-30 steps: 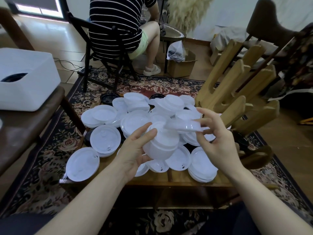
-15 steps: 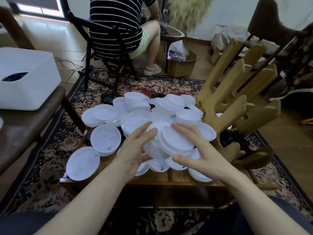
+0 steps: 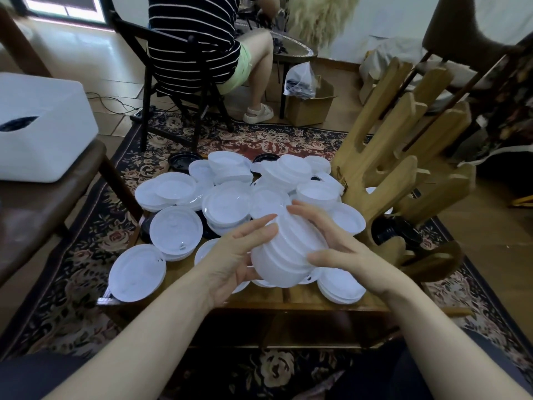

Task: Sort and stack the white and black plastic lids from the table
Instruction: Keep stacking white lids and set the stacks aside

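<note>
A stack of white lids (image 3: 287, 252) is held above the low wooden table (image 3: 288, 298), tilted. My left hand (image 3: 233, 255) cups its left side and underside. My right hand (image 3: 337, 246) presses on its right side, fingers fairly straight across the top lid. Many loose white lids (image 3: 176, 232) and small piles of them cover the table behind and around my hands. Black lids (image 3: 181, 160) show at the far edge of the pile, and a black stack (image 3: 395, 232) sits at the right by the wooden rack.
A wooden rack with upright slats (image 3: 395, 174) stands at the table's right. A white box (image 3: 37, 125) rests on a brown bench at left. A person on a black chair (image 3: 199, 67) sits beyond the table. A cardboard box (image 3: 308, 105) stands on the floor.
My right hand brought a single white lid down onto the stack held by my left hand and now presses it in place; the stack has tilted.
</note>
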`<state>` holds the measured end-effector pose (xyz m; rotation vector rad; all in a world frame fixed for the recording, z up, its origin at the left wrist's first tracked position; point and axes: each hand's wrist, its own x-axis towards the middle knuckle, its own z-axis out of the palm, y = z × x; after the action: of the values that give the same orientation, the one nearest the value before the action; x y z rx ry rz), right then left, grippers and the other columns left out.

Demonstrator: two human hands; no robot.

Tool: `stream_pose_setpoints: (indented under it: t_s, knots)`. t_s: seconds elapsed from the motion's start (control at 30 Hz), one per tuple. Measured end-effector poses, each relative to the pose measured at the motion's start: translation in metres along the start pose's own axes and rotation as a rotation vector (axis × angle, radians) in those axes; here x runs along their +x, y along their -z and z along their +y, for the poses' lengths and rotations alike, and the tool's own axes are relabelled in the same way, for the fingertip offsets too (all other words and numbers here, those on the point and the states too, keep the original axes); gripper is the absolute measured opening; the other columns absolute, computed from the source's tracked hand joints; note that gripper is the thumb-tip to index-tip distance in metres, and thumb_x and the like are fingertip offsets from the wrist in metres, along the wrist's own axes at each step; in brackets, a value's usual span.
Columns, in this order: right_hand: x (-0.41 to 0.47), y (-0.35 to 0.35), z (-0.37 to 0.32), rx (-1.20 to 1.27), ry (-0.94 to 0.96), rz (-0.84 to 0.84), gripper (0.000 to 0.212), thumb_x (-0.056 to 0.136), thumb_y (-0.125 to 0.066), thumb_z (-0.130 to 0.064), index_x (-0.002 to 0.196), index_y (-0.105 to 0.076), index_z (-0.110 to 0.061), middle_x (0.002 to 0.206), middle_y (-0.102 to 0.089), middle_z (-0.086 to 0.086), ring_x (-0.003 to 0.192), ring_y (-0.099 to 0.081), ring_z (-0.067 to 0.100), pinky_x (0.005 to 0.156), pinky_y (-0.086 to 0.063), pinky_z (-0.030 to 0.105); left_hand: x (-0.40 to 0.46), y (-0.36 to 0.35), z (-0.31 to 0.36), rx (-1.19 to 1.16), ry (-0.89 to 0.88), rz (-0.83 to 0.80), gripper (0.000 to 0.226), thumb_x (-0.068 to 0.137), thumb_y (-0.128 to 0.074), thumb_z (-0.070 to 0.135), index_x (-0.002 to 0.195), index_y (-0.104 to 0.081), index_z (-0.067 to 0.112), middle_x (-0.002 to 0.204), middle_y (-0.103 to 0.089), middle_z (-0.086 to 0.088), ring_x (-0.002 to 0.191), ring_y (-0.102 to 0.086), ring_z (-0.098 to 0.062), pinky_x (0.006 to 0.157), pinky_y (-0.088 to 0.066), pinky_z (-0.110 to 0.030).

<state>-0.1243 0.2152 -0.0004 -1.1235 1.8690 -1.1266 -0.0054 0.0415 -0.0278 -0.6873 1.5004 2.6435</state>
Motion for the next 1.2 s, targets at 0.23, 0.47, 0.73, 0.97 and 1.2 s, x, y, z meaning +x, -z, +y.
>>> stream_pose_setpoints:
  t_s: [0.23, 0.47, 0.73, 0.97, 1.2]
  knots:
    - [0.002, -0.002, -0.004, -0.114, -0.003, 0.099, 0.058, 0.083, -0.072, -0.040, 0.137, -0.049, -0.046, 0.137, -0.046, -0.024, 0.131, -0.037, -0.009, 0.099, -0.032, 0.005, -0.002, -0.001, -0.002, -0.031, -0.005, -0.009, 0.057, 0.076, -0.069, 0.038, 0.131, -0.065, 0.024, 0.118, -0.074, -0.003, 0.099, -0.073, -0.021, 0.069, -0.061, -0.031]
    - [0.001, -0.007, -0.003, -0.154, 0.061, 0.105, 0.064, 0.081, -0.076, -0.028, 0.137, -0.048, -0.038, 0.136, -0.044, -0.026, 0.133, -0.035, -0.008, 0.102, -0.029, 0.005, -0.002, 0.000, -0.002, 0.006, -0.030, -0.037, 0.056, 0.083, -0.063, 0.039, 0.136, -0.060, 0.024, 0.123, -0.072, -0.002, 0.108, -0.071, -0.021, 0.074, -0.062, -0.034]
    - [0.004, -0.016, -0.001, -0.204, 0.115, 0.223, 0.064, 0.073, -0.079, -0.043, 0.131, -0.053, -0.040, 0.135, -0.047, -0.011, 0.130, -0.040, -0.002, 0.103, -0.031, 0.007, 0.002, 0.000, -0.004, 0.088, -0.120, 0.030, 0.038, 0.094, -0.056, 0.038, 0.131, -0.064, 0.032, 0.124, -0.071, 0.002, 0.114, -0.067, -0.023, 0.082, -0.060, -0.037]
    - [0.009, -0.027, 0.002, -0.291, 0.093, 0.310, 0.064, 0.064, -0.072, -0.061, 0.122, -0.047, -0.060, 0.124, -0.041, -0.023, 0.126, -0.039, -0.003, 0.095, -0.034, 0.008, 0.001, 0.000, -0.007, 0.086, -0.098, 0.017, 0.040, 0.097, -0.059, 0.041, 0.134, -0.062, 0.030, 0.129, -0.069, 0.001, 0.116, -0.066, -0.023, 0.090, -0.058, -0.041]
    - [0.010, -0.039, 0.000, -0.222, 0.090, 0.347, 0.066, 0.070, -0.076, -0.046, 0.127, -0.043, -0.048, 0.127, -0.038, -0.019, 0.123, -0.037, -0.013, 0.093, -0.031, 0.000, -0.001, -0.003, -0.010, 0.051, -0.146, 0.081, 0.062, 0.063, -0.083, 0.043, 0.124, -0.069, 0.035, 0.137, -0.062, -0.002, 0.117, -0.066, -0.023, 0.080, -0.059, -0.035]
